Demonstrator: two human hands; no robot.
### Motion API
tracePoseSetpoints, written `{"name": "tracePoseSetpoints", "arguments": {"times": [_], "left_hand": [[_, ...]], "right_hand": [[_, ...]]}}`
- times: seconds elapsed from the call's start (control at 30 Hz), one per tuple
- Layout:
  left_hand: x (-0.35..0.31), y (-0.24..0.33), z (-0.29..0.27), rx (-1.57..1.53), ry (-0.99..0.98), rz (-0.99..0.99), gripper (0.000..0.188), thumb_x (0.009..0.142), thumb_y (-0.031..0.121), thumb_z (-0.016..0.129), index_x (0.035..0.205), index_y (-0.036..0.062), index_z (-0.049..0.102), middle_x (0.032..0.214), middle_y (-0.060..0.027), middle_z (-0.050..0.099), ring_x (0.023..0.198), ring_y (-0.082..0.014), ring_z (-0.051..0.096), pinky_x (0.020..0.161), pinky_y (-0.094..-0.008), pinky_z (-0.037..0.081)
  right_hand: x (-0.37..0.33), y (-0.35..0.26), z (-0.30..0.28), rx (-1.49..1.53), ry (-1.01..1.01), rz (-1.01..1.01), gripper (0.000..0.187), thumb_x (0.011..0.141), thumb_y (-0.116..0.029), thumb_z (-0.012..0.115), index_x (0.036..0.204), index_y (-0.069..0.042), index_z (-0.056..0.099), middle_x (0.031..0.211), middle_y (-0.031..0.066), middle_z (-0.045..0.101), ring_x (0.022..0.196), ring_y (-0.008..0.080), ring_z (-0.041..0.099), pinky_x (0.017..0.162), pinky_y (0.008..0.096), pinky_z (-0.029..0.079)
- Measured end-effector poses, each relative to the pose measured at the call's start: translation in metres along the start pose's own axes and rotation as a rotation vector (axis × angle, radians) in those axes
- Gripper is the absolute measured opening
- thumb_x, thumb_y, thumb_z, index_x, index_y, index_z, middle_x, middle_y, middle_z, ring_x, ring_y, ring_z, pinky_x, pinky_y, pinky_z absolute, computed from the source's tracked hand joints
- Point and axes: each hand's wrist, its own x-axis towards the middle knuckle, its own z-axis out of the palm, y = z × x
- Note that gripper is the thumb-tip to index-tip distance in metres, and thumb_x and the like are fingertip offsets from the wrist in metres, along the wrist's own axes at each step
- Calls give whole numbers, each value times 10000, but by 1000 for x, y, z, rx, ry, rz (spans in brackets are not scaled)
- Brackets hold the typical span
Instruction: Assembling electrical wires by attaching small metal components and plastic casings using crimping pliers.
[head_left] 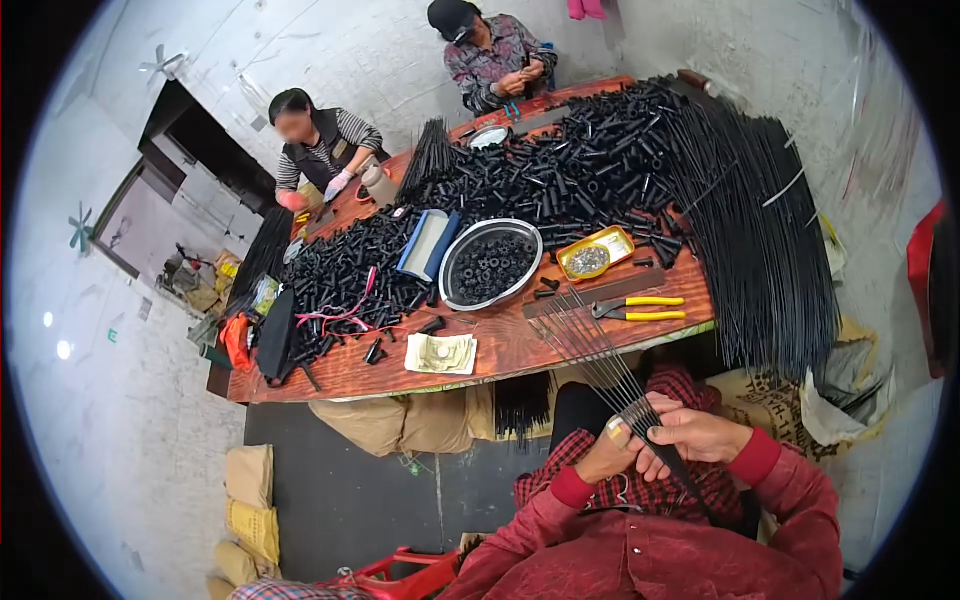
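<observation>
Both my hands are closed round a bundle of long thin black rods [618, 388] held above my lap. The rods fan out toward the table edge and draw together at my fingers. My left hand [610, 452], with a light-coloured wrap on one finger, grips the bundle from the left. My right hand [703, 437] holds it from the right, its thumb lying on the rods. Past the fanned ends, yellow-handled pliers [652, 308] lie on a flat dark bar [592, 297] at the table's near edge.
Black tubular parts [570, 165] heap the red wooden table [530, 350]. More black rods [760, 230] overhang its right side. Nearby are a metal bowl [478, 307] of black rings, a yellow tray [622, 240], a blue tray [417, 245] and papers [441, 354]. Two people [330, 150] work across the table.
</observation>
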Motion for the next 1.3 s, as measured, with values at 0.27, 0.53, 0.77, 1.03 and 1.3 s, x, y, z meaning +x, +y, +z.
{"name": "tracePoseSetpoints", "arguments": {"times": [0.27, 0.53, 0.77, 1.03, 1.3], "left_hand": [[-16, -25, -3, -83, 50, -133, 371, 1016, 299, 564, 1280, 38, 570, 1028, -40, 660, 919, -132, 607, 806, -310, 517], [-26, 0, 2, 305, 5, -219, 246, 993, 114, 545, 1208, -5, 556, 969, -129, 643, 880, -234, 628, 747, -336, 515], [-56, -49, -21, 858, -83, 125, 337, 961, 65, 557, 1292, 2, 553, 1139, -201, 654, 1055, -377, 647, 866, -407, 520], [-5, 23, -55, 735, 21, -59, 292, 887, -83, 520, 1154, 13, 590, 1012, -191, 706, 963, -299, 718, 792, -354, 568], [14, 51, -40, 485, -81, -33, 369, 912, -99, 476, 1255, 18, 540, 1051, -183, 716, 1015, -297, 713, 805, -346, 567]], "right_hand": [[0, -11, 12, -45, 33, -59, 289, 1040, -204, 526, 1206, 29, 565, 989, 179, 695, 855, 253, 719, 771, 353, 600], [-32, -29, 36, -176, 102, -132, 324, 1048, -246, 507, 1160, 46, 594, 977, 163, 696, 863, 238, 695, 771, 346, 573], [-43, -58, 68, -262, 135, -220, 325, 1042, -277, 521, 1101, 34, 595, 871, 140, 696, 751, 235, 708, 663, 330, 558], [-35, -82, 91, -339, 156, -346, 365, 1012, -348, 572, 1044, 15, 601, 779, 133, 675, 653, 235, 689, 585, 323, 561], [-30, -85, 82, -293, 157, -449, 337, 1028, -334, 544, 1058, -4, 606, 771, 129, 669, 650, 225, 683, 592, 317, 559]]}}
